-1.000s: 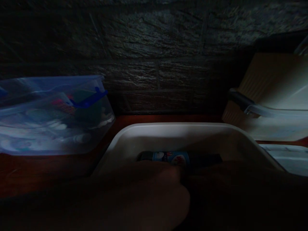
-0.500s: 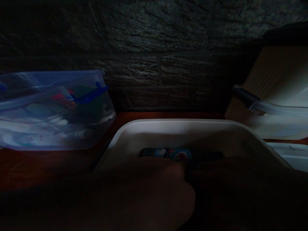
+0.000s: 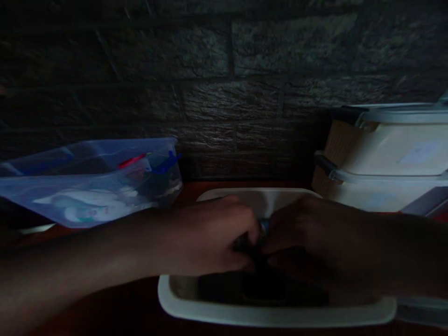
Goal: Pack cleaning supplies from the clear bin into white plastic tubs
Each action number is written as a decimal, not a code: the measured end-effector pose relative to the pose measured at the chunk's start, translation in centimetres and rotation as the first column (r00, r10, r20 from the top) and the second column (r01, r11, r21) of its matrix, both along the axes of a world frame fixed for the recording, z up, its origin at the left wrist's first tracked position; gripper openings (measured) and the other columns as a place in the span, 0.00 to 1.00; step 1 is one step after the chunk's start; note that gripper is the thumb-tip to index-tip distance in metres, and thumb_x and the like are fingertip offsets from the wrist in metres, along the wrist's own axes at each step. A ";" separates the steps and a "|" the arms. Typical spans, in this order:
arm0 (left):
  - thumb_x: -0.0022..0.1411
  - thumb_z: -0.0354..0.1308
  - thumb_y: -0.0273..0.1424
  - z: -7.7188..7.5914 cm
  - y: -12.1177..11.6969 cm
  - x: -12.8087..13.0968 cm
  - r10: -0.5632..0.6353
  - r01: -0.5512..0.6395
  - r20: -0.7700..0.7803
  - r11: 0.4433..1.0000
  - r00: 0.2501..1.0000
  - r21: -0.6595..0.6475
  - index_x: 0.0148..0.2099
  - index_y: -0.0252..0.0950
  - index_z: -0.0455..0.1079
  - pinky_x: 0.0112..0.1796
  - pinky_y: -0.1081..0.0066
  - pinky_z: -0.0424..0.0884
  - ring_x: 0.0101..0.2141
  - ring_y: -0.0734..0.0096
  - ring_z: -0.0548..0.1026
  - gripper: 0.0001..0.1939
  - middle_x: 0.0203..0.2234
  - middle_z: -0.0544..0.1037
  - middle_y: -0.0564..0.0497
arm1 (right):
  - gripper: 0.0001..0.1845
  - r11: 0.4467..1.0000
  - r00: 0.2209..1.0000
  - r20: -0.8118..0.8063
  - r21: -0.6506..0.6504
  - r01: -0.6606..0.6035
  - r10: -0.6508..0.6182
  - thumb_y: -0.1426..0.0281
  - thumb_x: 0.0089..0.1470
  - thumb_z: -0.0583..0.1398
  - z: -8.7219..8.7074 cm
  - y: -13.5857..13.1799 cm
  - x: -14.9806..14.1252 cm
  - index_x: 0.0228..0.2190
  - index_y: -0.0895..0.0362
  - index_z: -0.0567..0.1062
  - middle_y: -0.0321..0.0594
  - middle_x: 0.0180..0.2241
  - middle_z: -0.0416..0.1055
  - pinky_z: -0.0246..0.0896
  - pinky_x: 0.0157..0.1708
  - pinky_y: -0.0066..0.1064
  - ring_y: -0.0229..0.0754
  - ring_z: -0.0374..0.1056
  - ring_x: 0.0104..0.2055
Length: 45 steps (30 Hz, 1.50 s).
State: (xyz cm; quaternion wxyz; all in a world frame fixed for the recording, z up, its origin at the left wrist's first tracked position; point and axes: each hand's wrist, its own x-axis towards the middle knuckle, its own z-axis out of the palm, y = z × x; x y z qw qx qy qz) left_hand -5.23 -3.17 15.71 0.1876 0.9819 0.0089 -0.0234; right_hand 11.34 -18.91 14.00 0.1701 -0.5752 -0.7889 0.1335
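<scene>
A white plastic bin (image 3: 280, 316) stands in front of me, and both hands are down inside its opening. My left hand (image 3: 224, 235) comes in from the left with its fingers curled round a dark bottle (image 3: 264, 225). Only a small bluish patch of the bottle shows between the hands; the rest is covered by fingers and shadow. My right hand (image 3: 304, 228) reaches in from the right, its fingers closed on the same bottle, close to the left fingertips. Below the hands the inside of the bin is too dark to make out its contents.
A clear plastic box (image 3: 105, 200) with white items and blue clips stands at the left. Lidded cream boxes (image 3: 395, 149) with dark latches are stacked at the right. A dark brick wall (image 3: 227, 102) rises behind the brown wooden surface (image 3: 194, 187).
The view has shifted, showing more of the bin's front rim and the boxes. Both hands have come higher into view and closer together; the bottle's blue label is now mostly covered.
</scene>
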 end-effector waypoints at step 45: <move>0.62 0.60 0.29 1.3 4.5 3.9 0.036 -0.049 0.220 0.998 0.975 0.051 0.41 0.41 0.82 0.34 0.70 0.68 0.34 0.65 0.80 0.09 0.33 0.84 0.52 | 0.16 0.977 0.972 0.117 -0.044 0.208 -0.202 0.63 0.61 0.59 5.5 2.7 5.5 0.38 0.58 0.84 0.38 0.31 0.81 0.57 0.27 0.28 0.41 0.74 0.31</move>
